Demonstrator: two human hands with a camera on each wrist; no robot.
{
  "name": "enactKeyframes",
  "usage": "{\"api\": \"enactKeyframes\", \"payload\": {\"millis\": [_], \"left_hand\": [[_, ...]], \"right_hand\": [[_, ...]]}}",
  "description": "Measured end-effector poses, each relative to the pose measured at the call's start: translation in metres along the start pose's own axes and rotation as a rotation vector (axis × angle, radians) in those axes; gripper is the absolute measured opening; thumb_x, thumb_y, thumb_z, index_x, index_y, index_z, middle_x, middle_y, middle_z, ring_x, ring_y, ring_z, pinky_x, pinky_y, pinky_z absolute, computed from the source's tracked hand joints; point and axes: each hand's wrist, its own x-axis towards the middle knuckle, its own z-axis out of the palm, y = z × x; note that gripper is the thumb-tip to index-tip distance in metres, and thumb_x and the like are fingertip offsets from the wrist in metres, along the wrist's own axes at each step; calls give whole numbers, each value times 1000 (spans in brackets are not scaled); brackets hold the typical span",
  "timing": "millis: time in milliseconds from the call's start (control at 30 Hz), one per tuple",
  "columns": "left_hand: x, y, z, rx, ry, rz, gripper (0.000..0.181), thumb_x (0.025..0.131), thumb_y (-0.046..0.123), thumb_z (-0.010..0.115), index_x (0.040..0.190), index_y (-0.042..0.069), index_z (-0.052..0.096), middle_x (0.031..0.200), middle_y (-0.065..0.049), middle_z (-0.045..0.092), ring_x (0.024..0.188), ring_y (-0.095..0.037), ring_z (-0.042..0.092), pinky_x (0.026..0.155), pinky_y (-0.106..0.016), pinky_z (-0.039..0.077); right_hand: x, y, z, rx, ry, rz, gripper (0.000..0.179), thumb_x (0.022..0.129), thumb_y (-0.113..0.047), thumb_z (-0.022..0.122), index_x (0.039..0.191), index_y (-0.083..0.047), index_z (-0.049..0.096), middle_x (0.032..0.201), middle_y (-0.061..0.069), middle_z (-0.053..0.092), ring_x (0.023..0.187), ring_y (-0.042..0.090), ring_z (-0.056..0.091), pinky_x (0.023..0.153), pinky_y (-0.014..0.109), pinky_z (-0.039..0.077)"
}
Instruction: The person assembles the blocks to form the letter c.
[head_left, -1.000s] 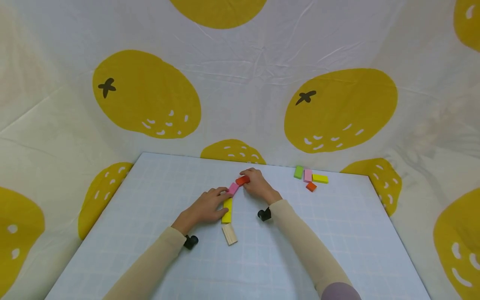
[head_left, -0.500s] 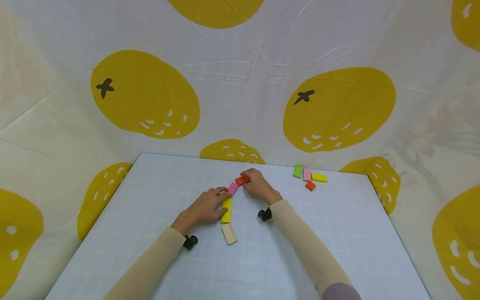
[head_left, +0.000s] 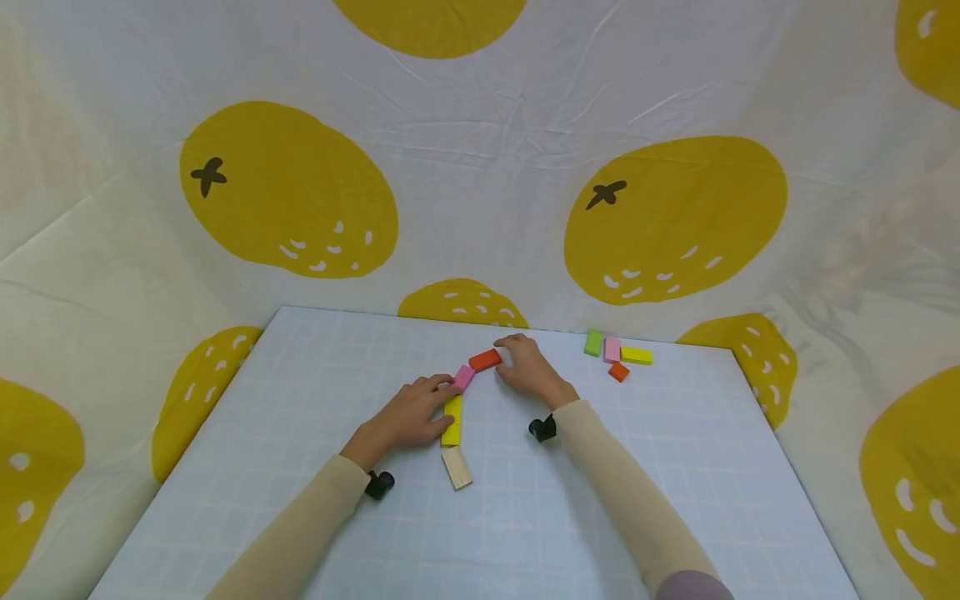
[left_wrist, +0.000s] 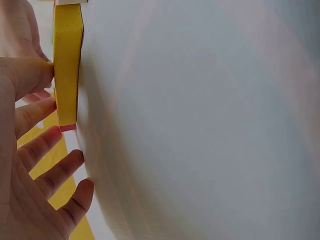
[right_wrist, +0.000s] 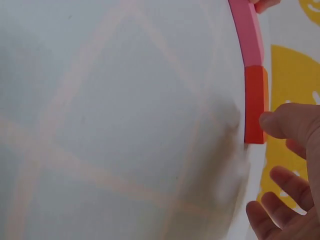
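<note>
On the table, a curved row of flat wooden blocks runs from a plain wood block [head_left: 457,468] through a yellow block [head_left: 452,427] and a pink block [head_left: 464,377] to a red-orange block [head_left: 485,360]. My left hand [head_left: 405,415] rests beside the row, thumb at the yellow block and index fingertip over the pink one, other fingers spread. At the far end, my right hand [head_left: 531,369] is beside the red-orange block with loosely bent fingers. In the right wrist view, its thumb [right_wrist: 285,122] overlaps the edge of the red-orange block [right_wrist: 254,100], the other fingers apart from it.
Toward the back right lie a green block [head_left: 594,343], a second pink block [head_left: 612,350], another yellow block [head_left: 636,356] and a small orange block [head_left: 618,372]. A fruit-print cloth [head_left: 480,192] hangs behind the pale checked table [head_left: 585,517].
My right hand has loosened its fingers from the red-orange block and shifted slightly right. The left hand and the row of blocks look still.
</note>
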Motion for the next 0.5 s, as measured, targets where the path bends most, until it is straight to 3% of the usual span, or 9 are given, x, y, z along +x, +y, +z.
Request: {"api": "enactKeyframes", "payload": {"millis": [267, 500], "left_hand": [[-2, 1, -1, 13, 18, 9, 56, 98, 42, 64, 151, 26, 53, 158, -3, 45, 136, -27, 49, 113, -54, 44], [-1, 0, 1, 12, 18, 8, 57, 98, 42, 64, 151, 26, 54, 158, -3, 45, 136, -27, 49, 112, -54, 44]], "right_hand": [[-8, 29, -24, -23, 33, 23, 55, 96, -25, 71, 146, -7, 55, 154, 19, 46, 144, 38, 38, 121, 55, 35], [-23, 59, -63, -81, 112, 36, 62, 94, -25, 74, 148, -3, 52, 151, 25, 48, 139, 45, 41, 118, 60, 36]]}}
